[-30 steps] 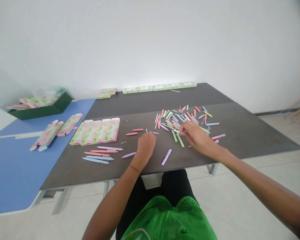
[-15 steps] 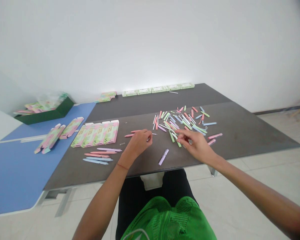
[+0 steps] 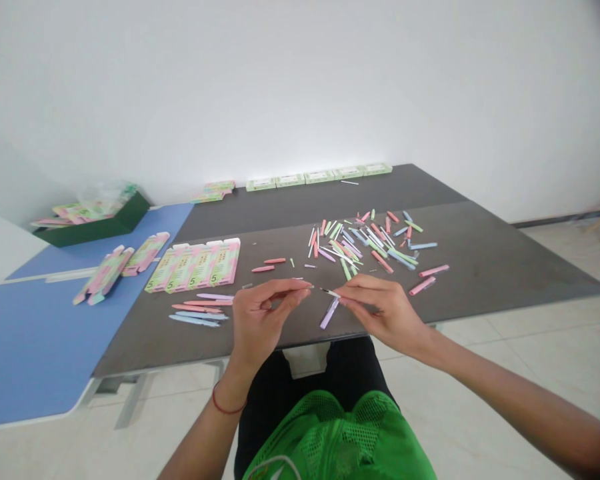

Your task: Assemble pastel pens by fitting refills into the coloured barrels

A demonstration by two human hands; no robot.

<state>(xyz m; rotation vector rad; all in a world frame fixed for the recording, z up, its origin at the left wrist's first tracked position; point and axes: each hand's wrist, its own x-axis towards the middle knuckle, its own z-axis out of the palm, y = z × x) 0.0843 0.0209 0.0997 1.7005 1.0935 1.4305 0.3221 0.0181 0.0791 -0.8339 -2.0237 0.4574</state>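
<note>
My right hand (image 3: 387, 310) pinches a thin white pen refill (image 3: 331, 293), its dark tip pointing left. Facing it, my left hand (image 3: 263, 310) has thumb and forefinger closed on a tiny piece too small to name. The tip of the refill and the left fingertips are a short gap apart. Below the refill lies a purple pen barrel (image 3: 329, 315) with a clip. Two pink pen barrels (image 3: 263, 269), a small green part (image 3: 293, 263) and a small purple part (image 3: 310, 266) lie beyond my left hand.
Mixed pen parts (image 3: 360, 243) are heaped beyond my right hand. Assembled-looking pens (image 3: 195, 316) lie at left, before flat printed boxes (image 3: 200, 267). A green tray (image 3: 85, 232) holds packaging on the blue table (image 3: 25, 347). Pale green boxes (image 3: 320, 177) line the wall.
My left hand has turned and come nearer the table's front edge, its fingertips now facing right. The right hand has left the pile, moving down and left, and now holds the refill.
</note>
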